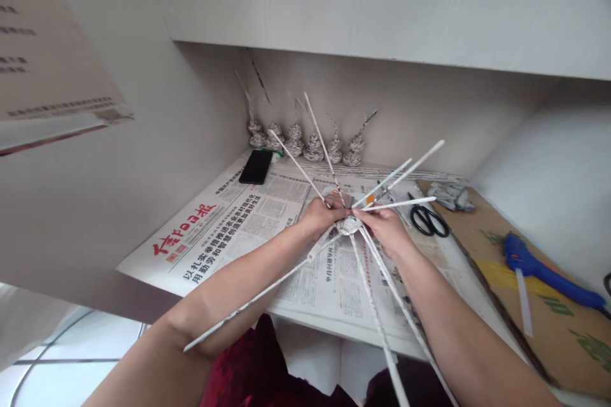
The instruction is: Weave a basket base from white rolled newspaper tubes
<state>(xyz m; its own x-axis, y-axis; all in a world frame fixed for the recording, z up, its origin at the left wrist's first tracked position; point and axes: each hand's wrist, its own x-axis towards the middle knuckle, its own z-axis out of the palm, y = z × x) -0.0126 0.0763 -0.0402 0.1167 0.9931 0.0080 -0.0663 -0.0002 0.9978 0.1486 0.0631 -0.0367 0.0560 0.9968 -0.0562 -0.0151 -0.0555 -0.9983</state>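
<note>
Between my two hands is a small round weaving [347,225] of rolled newspaper, with several long paper sticks [260,296] fanning out from it in all directions. My left hand [321,216] pinches its left edge, thumb and fingers closed. From the other side my right hand [382,226] grips the right edge, its thumb meeting the left thumb at the top. Some sticks point away toward the wall, others reach down toward my lap, and one crosses over my left forearm. The fingertips beneath the weaving are hidden.
Newspaper sheets [229,235] cover the table. Several woven gourd shapes [314,147] stand along the back wall near a black phone [256,166]. Black-handled scissors [428,219] lie right of my hands. A blue glue gun [544,270] rests on cardboard [539,343]; crumpled plastic [451,196] lies behind it.
</note>
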